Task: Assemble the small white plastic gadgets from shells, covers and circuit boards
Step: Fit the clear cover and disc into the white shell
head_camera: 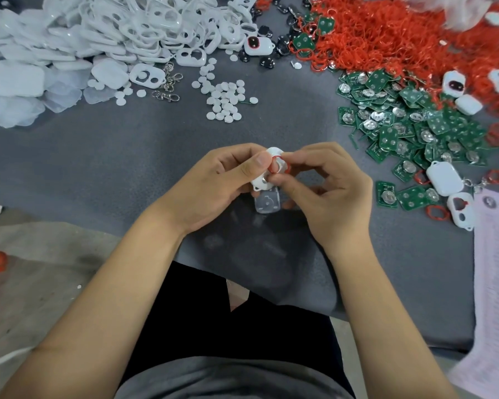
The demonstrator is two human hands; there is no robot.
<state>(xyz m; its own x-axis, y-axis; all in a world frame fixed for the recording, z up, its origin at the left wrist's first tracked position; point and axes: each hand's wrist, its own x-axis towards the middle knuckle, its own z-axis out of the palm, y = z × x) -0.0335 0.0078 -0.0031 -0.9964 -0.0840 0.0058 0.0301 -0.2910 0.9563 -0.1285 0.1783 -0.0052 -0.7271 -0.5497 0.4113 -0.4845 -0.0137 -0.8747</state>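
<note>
- Head view: both hands meet over the grey mat [127, 156], just in front of the lap, working one white shell [267, 180].
- Left hand [213, 185] grips the shell from the left, thumb laid across its face; right hand [326, 188] pinches at the red ring [277, 162] on the shell's upper opening.
- A clear cover [267, 203] hangs just below the shell, tucked under the right fingers — whether it's clipped on or only held there, can't tell.
- Step, as I read it: seating the ring in its hole. Best to keep the left thumb as the anvil and press round the ring's edge bit by bit rather than at one spot; the ring looks thin and floppy, so it may pop out on one side.
- Keep the shell face toward the camera so the seat can be checked before closing.
- Materials: shells are glossy, rounded, hard white plastic with two cut-outs; the shell pile [144, 27] lies far left.
- Frosted covers [20, 82] are flat and translucent, stacked at the left edge.
- Small white discs [224, 102] are matte, scattered mid-mat.
- Boards [401, 133] are green squares with shiny metal domes, heaped right.
- Red rings [386, 38] form a tangled, wiry heap top right — expect snagging when picking one.
- Finished units [444, 177] sit at right, beside a printed sheet [496, 254].
</note>
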